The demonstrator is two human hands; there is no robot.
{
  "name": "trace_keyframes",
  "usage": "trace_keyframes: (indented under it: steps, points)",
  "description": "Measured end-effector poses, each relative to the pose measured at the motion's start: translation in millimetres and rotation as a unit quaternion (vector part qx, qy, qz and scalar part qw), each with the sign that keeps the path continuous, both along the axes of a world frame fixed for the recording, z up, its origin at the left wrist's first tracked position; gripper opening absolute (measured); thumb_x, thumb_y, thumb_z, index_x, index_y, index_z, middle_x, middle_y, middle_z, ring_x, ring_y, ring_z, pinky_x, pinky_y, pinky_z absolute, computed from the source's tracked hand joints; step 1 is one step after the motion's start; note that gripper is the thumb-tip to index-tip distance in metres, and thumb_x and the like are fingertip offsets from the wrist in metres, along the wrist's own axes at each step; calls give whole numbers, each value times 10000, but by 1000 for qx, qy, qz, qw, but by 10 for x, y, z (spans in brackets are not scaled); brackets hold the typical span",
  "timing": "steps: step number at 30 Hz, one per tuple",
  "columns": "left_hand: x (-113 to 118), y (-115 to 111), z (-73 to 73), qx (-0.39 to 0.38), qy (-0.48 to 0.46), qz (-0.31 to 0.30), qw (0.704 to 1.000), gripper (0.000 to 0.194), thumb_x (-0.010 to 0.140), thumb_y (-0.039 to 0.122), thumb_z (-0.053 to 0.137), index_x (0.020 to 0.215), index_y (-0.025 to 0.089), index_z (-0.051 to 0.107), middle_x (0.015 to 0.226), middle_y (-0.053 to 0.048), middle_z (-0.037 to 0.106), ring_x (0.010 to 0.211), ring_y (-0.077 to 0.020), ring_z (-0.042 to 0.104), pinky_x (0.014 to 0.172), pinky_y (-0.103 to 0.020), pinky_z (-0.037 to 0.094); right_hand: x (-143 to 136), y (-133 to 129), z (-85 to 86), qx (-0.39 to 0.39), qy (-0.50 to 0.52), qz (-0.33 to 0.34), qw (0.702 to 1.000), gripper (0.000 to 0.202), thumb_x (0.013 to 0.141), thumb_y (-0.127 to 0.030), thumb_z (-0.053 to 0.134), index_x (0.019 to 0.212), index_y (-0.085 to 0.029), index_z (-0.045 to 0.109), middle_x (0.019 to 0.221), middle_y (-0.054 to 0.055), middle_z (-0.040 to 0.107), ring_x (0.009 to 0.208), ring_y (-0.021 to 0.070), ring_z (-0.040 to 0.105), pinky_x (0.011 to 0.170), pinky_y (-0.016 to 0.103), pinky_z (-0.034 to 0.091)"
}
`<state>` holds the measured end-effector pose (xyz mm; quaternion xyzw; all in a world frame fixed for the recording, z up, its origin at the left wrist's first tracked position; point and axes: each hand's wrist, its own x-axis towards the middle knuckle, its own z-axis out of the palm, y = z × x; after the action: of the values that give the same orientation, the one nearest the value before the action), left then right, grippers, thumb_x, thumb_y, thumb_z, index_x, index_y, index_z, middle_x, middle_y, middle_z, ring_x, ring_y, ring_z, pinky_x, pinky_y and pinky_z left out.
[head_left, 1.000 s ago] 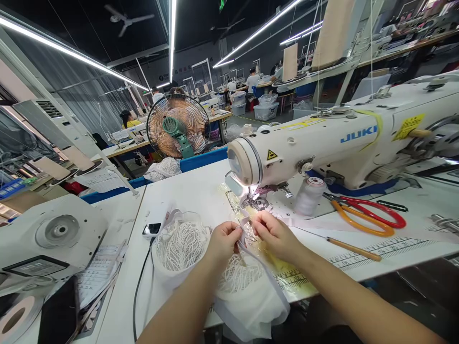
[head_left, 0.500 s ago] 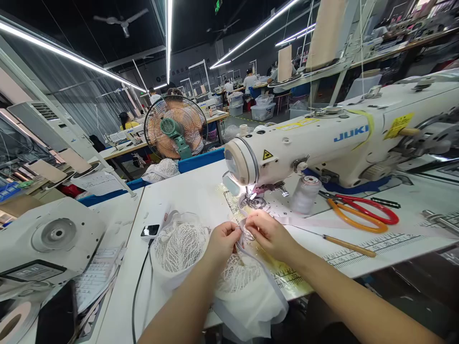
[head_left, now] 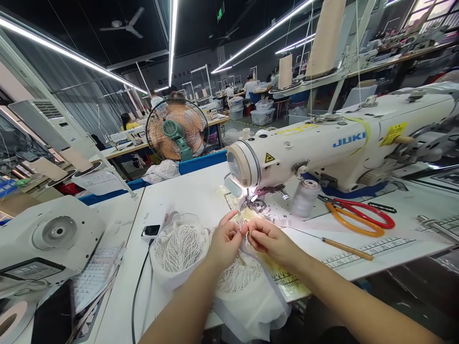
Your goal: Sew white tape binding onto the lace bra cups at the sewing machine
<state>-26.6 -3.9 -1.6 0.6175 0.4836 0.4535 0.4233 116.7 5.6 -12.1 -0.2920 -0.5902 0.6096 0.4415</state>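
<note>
White lace fabric with a pale grey edging band [head_left: 263, 272] lies in front of the sewing machine [head_left: 287, 153], with one lace cup [head_left: 182, 246] to the left. My left hand [head_left: 226, 239] pinches the band between thumb and fingers, its index finger pointing up toward the needle area. Touching it fingertip to fingertip, my right hand [head_left: 267, 238] is closed in a pinch on the same band. The small part between the fingertips is mostly hidden. Both hands are just in front of the lit needle area.
To the right are a thread cone [head_left: 305, 198], orange-handled scissors [head_left: 355, 220], red-handled scissors [head_left: 369, 212] and a wooden-handled awl [head_left: 347, 248]. A small device with a cable [head_left: 150, 231] lies left. Behind the table stands a fan [head_left: 177, 131]; another machine head [head_left: 53, 234] is far left.
My hands have come together at the fingertips. My left index finger has lifted, and my right hand has moved slightly down from the needle area. The view has shifted a little.
</note>
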Motion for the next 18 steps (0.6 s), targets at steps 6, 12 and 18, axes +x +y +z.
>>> trace_keyframes:
  steps: [6, 12, 18]
  points:
    - [-16, 15, -17, 47, 3, -19, 999, 136, 718, 166, 507, 582, 163, 494, 880, -49, 596, 759, -141, 518, 650, -240, 388, 78, -16, 50, -44, 11, -76, 996, 242, 744, -417, 496, 731, -176, 487, 544, -41, 474, 463, 72, 375, 444, 209, 281]
    - [-19, 35, -77, 19, -4, -3, 1000, 97, 715, 206, 508, 629, 162, 514, 763, -22, 534, 632, -107, 456, 579, -224, 362, 171, -3, 157, 72, -143, -92, 983, 244, 787, -382, 459, 933, -194, 513, 660, -21, 505, 543, 98, 472, 462, 219, 358]
    - [-15, 15, -48, 24, -2, -7, 1000, 89, 708, 191, 500, 625, 158, 509, 731, -16, 511, 611, -98, 431, 566, -223, 349, 149, 36, 230, 250, -299, -105, 915, 156, 767, -249, 480, 665, -192, 583, 626, 3, 512, 626, 137, 486, 562, 261, 394]
